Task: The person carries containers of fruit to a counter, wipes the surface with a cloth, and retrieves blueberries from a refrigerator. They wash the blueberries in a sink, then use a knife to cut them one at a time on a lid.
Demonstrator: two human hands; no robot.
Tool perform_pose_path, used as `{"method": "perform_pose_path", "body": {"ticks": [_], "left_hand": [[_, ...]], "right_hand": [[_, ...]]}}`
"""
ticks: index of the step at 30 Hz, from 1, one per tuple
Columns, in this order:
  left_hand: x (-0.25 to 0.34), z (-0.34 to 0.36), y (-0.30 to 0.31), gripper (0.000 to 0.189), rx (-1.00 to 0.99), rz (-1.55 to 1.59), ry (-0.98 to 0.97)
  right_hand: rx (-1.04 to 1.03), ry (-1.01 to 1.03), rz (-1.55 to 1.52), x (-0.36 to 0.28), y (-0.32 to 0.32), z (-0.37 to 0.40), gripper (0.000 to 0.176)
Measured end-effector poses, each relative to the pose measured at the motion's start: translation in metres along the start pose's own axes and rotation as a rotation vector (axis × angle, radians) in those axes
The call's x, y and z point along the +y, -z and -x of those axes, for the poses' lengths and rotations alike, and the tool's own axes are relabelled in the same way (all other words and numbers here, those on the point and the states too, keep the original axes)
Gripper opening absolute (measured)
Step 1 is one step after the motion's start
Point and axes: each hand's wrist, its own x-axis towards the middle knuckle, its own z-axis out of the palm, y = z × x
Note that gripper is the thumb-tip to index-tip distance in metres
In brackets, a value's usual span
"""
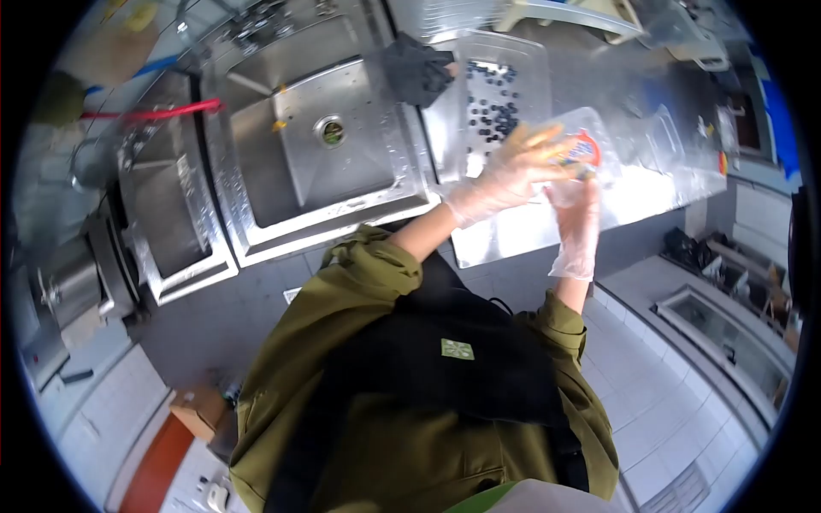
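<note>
My left hand (505, 175), in a clear glove, reaches over the steel counter with its fingers bent towards a clear plastic container (599, 141) that has a red and blue label (583, 149). My right hand (578, 205), also gloved, is at the near side of that container, its fingertips close to those of my left hand. Both hands seem to hold the container between them; blur hides the exact grip. Dark blueberries (496, 115) lie spread in a clear rectangular tray (534, 64) just beyond my left hand.
Left of the counter is a steel sink (256, 158) with a drain, and a second basin (171, 205) beyond it. A dark cloth (415, 70) lies between sink and tray. Another clear container (663, 137) stands at the right. A white rack (569, 13) is at the back.
</note>
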Motion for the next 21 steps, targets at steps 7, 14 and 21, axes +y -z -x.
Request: {"method": "perform_pose_path", "body": {"ticks": [7, 14, 21], "left_hand": [[0.031, -0.007, -0.030, 0.039, 0.198, 0.831, 0.961], [0.009, -0.011, -0.025, 0.043, 0.076, 0.344, 0.750], [-0.024, 0.013, 0.007, 0.041, 0.251, -0.379, 0.701]], "right_hand": [[0.147, 0.184, 0.095, 0.031, -0.036, -0.006, 0.054], [0.055, 0.211, 0.174, -0.004, -0.045, -0.009, 0.048], [0.365, -0.025, 0.176, 0.012, 0.084, -0.099, 0.053]]}}
